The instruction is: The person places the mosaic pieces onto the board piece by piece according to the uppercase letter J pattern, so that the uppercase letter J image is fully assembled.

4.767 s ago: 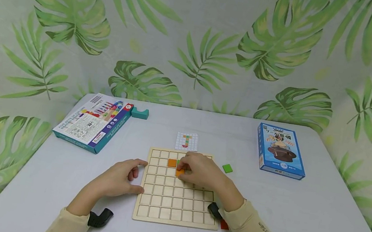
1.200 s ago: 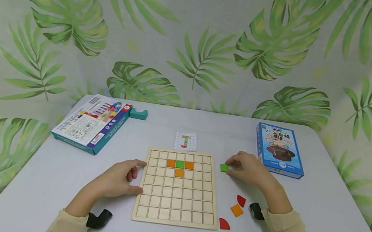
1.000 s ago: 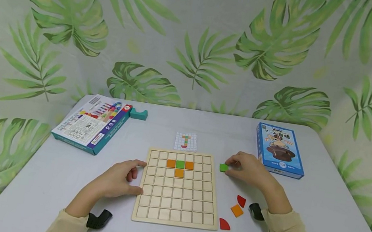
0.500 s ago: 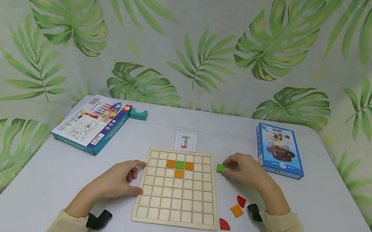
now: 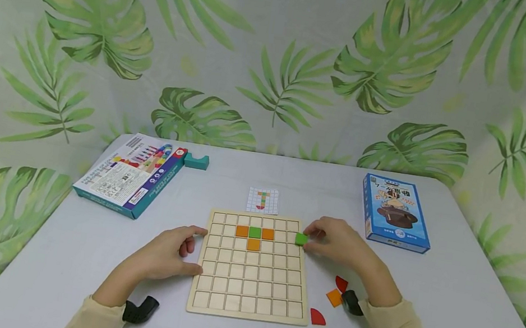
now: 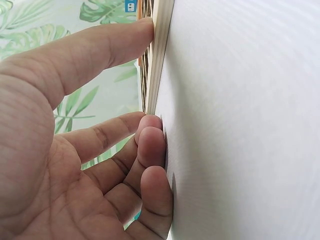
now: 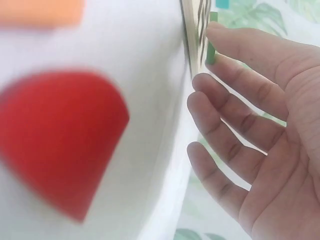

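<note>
Head view: the right hand (image 5: pixel 335 242) pinches a green tile (image 5: pixel 301 239) at the right rim of the gridded wooden board (image 5: pixel 245 315). The left hand (image 5: pixel 168 252), thumb and index finger spread apart, touches the board's left edge. On the grid, three orange tiles (image 5: pixel 242 231) and another green tile (image 5: pixel 255 233) form a short T. A patterned card (image 5: pixel 253 202) lies just beyond the board; red quarter-circles (image 5: pixel 318 317) and a loose orange square (image 5: pixel 334 297) lie near its right side.

Left wrist view: thumb and index fingertips meet the board's edge; the other fingers bend inward beside the white tabletop (image 6: pixel 250 125).

Right wrist view: thumb and index finger grip the green tile, seen edge-on, the remaining fingers loosely bent and apart; whether the tile touches the board I cannot tell
</note>
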`<state>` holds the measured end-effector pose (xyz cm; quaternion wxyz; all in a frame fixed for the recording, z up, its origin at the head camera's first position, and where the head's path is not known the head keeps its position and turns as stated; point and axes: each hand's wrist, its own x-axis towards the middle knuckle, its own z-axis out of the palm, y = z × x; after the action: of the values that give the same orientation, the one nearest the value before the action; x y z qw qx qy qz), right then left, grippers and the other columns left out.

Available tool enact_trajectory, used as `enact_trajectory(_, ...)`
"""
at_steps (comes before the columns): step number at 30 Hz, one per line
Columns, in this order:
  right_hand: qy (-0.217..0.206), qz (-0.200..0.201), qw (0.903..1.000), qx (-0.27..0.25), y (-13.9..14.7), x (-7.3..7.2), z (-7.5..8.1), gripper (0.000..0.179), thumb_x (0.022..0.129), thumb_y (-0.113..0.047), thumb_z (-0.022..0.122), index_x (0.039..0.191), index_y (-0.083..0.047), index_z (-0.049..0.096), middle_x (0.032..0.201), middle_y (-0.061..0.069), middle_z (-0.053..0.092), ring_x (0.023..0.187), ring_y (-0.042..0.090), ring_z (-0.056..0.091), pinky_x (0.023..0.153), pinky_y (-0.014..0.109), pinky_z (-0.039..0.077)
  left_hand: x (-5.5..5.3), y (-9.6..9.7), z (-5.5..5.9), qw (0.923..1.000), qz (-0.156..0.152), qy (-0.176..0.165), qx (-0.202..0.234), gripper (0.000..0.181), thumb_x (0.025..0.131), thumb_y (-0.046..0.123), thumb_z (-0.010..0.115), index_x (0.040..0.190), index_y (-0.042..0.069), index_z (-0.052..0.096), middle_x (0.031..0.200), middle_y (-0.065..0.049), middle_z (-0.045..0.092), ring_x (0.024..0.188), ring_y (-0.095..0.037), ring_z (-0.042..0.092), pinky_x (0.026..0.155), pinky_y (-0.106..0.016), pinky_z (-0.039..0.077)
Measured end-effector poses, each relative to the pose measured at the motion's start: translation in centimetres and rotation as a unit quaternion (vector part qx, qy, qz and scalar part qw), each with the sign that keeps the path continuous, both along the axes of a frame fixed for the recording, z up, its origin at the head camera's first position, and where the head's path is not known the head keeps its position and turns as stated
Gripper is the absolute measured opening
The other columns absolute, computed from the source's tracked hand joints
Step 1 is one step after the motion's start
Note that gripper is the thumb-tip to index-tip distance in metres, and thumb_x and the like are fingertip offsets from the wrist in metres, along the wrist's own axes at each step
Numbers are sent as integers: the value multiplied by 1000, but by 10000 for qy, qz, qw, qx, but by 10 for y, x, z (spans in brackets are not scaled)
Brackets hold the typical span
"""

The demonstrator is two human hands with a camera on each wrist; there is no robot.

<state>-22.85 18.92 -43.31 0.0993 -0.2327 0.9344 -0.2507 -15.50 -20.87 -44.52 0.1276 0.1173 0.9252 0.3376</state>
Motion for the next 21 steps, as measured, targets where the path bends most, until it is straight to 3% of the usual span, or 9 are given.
enact_trajectory(21, -25, 518, 9986, 94, -52, 15, 3, 22, 92, -25, 86, 110, -14, 79, 102, -5, 71, 90, 10, 62, 84, 30, 55, 0, 0, -1, 10000, 15, 5, -6, 77, 79, 21, 96, 146, 9, 60, 94, -1, 55, 84, -16, 50, 73, -29, 39)
